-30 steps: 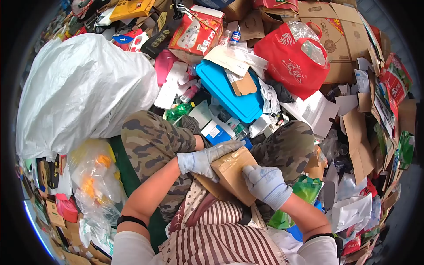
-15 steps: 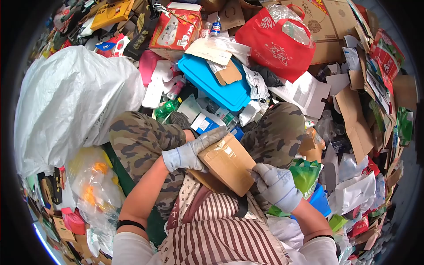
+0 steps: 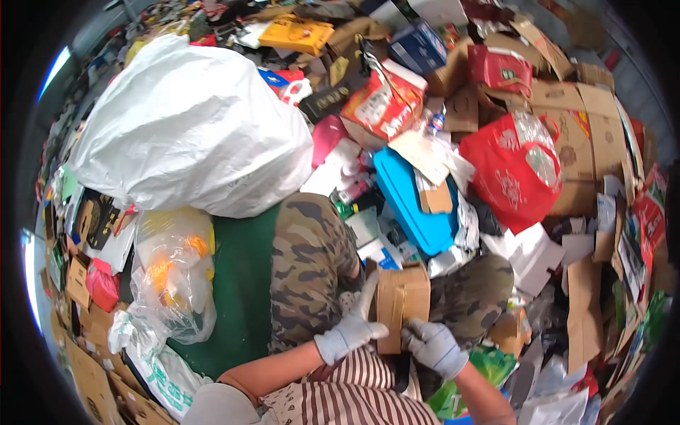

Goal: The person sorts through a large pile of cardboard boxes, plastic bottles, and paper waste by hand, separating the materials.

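I hold a small brown cardboard box [image 3: 402,301] with clear tape over its seam, upright between my knees. My left hand [image 3: 352,327], in a grey work glove, grips its left side with a finger stretched up along the edge. My right hand [image 3: 433,346], also gloved, presses against the box's lower right side. Camouflage trousers [image 3: 310,262] cover my legs on either side of the box. A striped apron [image 3: 354,397] shows at the bottom.
A big white sack [image 3: 191,127] lies at upper left, a clear bag with orange items [image 3: 173,276] beside a green mat [image 3: 237,283]. Ahead lie a blue plastic lid [image 3: 411,202], a red shopping bag [image 3: 513,170], and heaps of flattened cardboard [image 3: 577,297] and packaging.
The view has swung left and tilted. The box has turned from lying slanted to standing upright, and both hands have shifted lower on its sides.
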Action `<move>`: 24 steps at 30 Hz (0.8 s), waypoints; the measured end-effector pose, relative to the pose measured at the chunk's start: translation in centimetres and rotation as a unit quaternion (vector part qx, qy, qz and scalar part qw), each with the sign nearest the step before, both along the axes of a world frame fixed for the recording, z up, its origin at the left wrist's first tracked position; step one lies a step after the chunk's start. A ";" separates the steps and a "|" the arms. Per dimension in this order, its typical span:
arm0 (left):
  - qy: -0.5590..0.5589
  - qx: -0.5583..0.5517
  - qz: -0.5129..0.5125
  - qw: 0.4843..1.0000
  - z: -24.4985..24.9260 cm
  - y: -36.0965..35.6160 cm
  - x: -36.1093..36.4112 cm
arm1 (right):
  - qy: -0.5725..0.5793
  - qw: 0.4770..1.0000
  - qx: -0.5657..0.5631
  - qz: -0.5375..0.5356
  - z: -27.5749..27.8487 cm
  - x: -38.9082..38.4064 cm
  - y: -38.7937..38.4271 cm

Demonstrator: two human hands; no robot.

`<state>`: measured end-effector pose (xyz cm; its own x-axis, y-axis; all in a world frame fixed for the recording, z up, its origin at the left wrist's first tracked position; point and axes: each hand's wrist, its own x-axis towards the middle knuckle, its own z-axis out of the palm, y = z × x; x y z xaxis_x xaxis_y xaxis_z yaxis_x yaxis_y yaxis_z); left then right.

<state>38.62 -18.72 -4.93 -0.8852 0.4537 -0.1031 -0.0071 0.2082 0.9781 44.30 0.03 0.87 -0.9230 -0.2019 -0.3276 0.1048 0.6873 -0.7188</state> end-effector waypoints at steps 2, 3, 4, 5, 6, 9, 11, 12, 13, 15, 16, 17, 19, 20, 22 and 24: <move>-0.016 -0.065 0.071 0.995 1.5 0.8 1.2 | 0.064 0.995 0.050 0.059 -1.1 0.7 -1.6; -0.038 -0.083 0.079 0.993 1.7 1.0 0.8 | 0.059 0.993 0.064 0.080 -1.5 0.7 -2.1; -0.063 -0.101 0.081 0.990 1.8 1.1 0.4 | 0.051 0.991 0.079 0.095 -1.7 0.4 -2.7; -0.031 -0.073 0.094 0.992 1.5 1.3 -0.1 | 0.002 0.997 0.056 0.059 -0.6 -0.2 -3.4; -0.022 -0.103 0.081 0.991 1.4 1.3 -0.3 | -0.009 0.997 0.054 0.062 -0.4 -0.7 -3.2; 0.012 -0.177 0.016 0.984 2.2 0.8 -0.9 | -0.056 0.995 0.049 0.061 0.3 -1.0 -2.6; 0.047 -0.196 -0.022 0.979 3.4 0.4 -1.3 | -0.076 0.995 0.043 0.053 0.9 -1.1 -2.5; 0.070 -0.202 -0.043 0.976 3.3 0.2 -1.3 | -0.069 0.996 0.031 0.049 1.0 -0.8 -2.4; 0.091 -0.178 -0.049 0.979 3.3 0.0 -1.2 | -0.088 0.995 0.001 0.036 0.8 -0.4 -2.3; 0.102 -0.147 -0.066 0.982 3.4 -0.5 -1.2 | -0.106 0.994 -0.030 0.011 0.4 0.0 -2.4; 0.099 -0.141 -0.076 0.982 4.0 -0.9 -1.5 | -0.109 0.994 -0.031 0.001 0.3 0.2 -2.6; 0.105 -0.146 -0.090 0.980 4.2 -1.1 -1.5 | -0.116 0.993 -0.025 -0.001 0.2 0.6 -2.8; 0.112 -0.139 -0.093 0.979 4.3 -1.2 -1.2 | -0.098 0.995 -0.020 0.010 0.3 0.9 -3.1; 0.119 -0.136 -0.094 0.979 4.5 -1.1 -1.1 | -0.077 0.997 -0.020 0.023 0.9 1.2 -3.2; 0.165 -0.184 -0.085 0.965 4.4 -0.5 -0.2 | -0.067 0.995 -0.075 -0.028 4.6 1.6 -2.8; 0.246 -0.243 -0.078 0.935 3.7 0.6 0.6 | -0.106 0.968 -0.169 -0.150 7.3 1.5 -2.0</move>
